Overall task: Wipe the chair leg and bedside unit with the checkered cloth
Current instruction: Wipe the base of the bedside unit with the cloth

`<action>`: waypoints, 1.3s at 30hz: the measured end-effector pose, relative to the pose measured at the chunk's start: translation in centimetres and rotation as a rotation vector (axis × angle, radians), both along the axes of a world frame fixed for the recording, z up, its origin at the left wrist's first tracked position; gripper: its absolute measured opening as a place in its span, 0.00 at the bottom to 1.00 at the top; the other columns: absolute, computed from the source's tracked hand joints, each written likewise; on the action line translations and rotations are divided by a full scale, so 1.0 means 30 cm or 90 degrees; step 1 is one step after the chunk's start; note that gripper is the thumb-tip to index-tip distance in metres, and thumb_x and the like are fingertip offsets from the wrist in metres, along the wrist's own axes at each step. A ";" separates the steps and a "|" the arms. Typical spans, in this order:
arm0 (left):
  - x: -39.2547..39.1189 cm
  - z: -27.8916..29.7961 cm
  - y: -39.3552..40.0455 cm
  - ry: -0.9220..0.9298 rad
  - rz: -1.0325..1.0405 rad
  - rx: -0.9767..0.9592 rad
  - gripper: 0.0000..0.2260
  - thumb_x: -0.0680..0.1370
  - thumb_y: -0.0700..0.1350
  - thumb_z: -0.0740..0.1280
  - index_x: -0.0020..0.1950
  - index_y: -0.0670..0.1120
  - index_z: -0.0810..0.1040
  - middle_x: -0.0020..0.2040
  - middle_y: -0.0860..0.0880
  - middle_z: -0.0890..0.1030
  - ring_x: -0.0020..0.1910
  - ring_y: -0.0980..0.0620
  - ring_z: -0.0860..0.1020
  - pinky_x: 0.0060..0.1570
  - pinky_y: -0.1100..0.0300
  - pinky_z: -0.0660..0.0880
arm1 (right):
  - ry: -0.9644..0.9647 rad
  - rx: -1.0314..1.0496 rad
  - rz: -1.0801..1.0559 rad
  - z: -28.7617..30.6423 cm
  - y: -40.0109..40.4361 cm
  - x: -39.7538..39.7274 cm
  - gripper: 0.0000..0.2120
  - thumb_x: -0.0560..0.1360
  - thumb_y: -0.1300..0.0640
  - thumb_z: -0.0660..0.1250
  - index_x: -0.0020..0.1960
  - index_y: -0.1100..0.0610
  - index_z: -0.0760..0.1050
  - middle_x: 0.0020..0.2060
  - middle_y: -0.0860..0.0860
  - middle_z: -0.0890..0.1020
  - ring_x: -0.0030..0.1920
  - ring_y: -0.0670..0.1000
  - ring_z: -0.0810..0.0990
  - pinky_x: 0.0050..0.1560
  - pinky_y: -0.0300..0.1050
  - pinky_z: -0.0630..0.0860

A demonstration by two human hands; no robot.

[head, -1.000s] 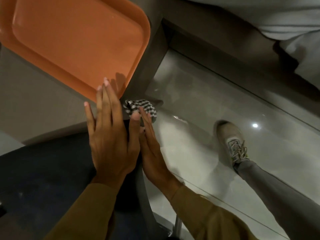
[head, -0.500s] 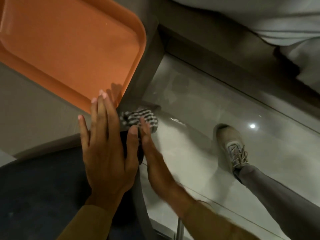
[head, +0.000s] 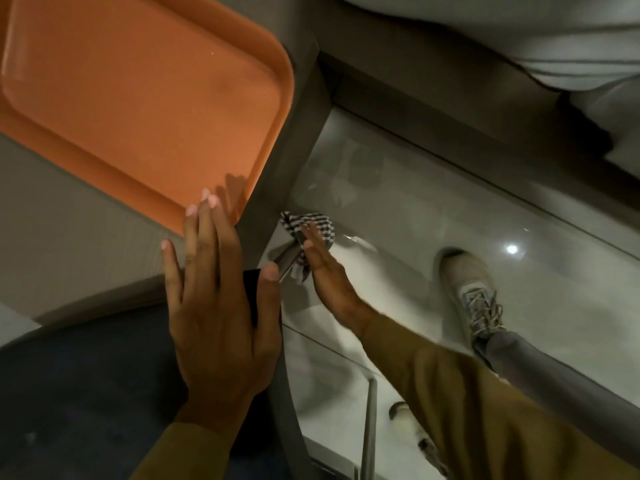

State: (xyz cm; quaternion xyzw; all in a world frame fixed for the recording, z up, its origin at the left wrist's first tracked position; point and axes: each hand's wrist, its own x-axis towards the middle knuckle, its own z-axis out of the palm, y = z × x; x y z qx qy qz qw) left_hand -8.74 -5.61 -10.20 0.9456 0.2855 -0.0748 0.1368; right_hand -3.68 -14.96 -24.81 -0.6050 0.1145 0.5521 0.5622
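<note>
The black-and-white checkered cloth is bunched low down against a thin grey chair leg, just right of the bedside unit's dark side panel. My right hand reaches down and holds the cloth around that leg, fingers pointing up and away. My left hand lies flat with fingers spread on the front corner of the dark blue chair seat, fingertips near the unit's top. How the cloth wraps the leg behind my fingers is hidden.
An orange tray lies on the bedside unit's grey top, overhanging toward the edge. My grey shoe stands on the glossy tiled floor. A bed with pale bedding fills the upper right. Another chair leg rises at bottom centre.
My right hand has slid the cloth further down and away from the seat corner along the chair leg. My left hand has stayed flat on the seat.
</note>
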 end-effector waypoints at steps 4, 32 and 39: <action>0.001 0.002 0.003 0.009 -0.004 0.003 0.32 0.89 0.58 0.47 0.89 0.42 0.53 0.90 0.45 0.57 0.91 0.46 0.53 0.89 0.36 0.52 | -0.146 0.093 0.031 0.197 -0.091 -0.101 0.19 0.88 0.40 0.53 0.76 0.22 0.61 0.82 0.27 0.59 0.85 0.35 0.54 0.86 0.44 0.55; -0.007 -0.012 0.005 -0.021 0.012 -0.006 0.32 0.89 0.59 0.43 0.90 0.43 0.51 0.91 0.46 0.56 0.91 0.52 0.49 0.90 0.49 0.42 | -0.093 0.003 -0.092 0.053 0.003 -0.150 0.23 0.89 0.51 0.57 0.79 0.28 0.60 0.83 0.31 0.60 0.84 0.35 0.57 0.85 0.39 0.58; -0.008 -0.011 0.007 -0.017 0.010 -0.008 0.32 0.89 0.59 0.43 0.89 0.42 0.53 0.90 0.46 0.58 0.91 0.49 0.52 0.90 0.45 0.44 | 0.038 -0.115 -0.084 -0.151 0.065 0.027 0.22 0.90 0.55 0.53 0.82 0.54 0.67 0.79 0.58 0.74 0.81 0.59 0.71 0.84 0.56 0.65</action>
